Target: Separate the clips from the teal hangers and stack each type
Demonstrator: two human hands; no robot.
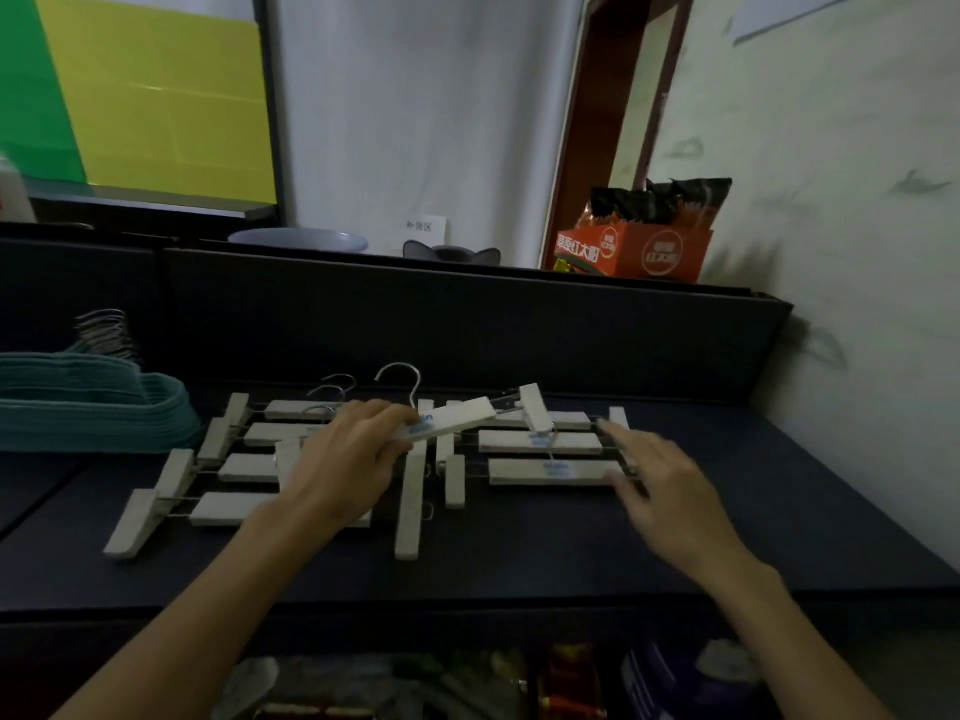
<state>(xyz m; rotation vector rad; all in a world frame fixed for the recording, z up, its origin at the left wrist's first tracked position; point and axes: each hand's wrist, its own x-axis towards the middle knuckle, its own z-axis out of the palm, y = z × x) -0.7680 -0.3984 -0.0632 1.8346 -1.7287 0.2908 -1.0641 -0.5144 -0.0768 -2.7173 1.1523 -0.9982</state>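
Pale wooden clip hanger [457, 419] is gripped, raised, in the left hand [348, 459], while the right hand [660, 485] hovers spread, holding nothing, over the rows [545, 472] on the dark table [519, 558].

Left hand [345, 459] lifts a clip hanger [457, 419]; right hand [660, 491] spread open.

Two bare forearms come up from the bottom of the view, with no sleeve showing on either. The left hand [345, 459] and the right hand [662, 491] wear no glove, ring, watch or band. The fingers are slim, and the right hand's outline is slightly blurred.
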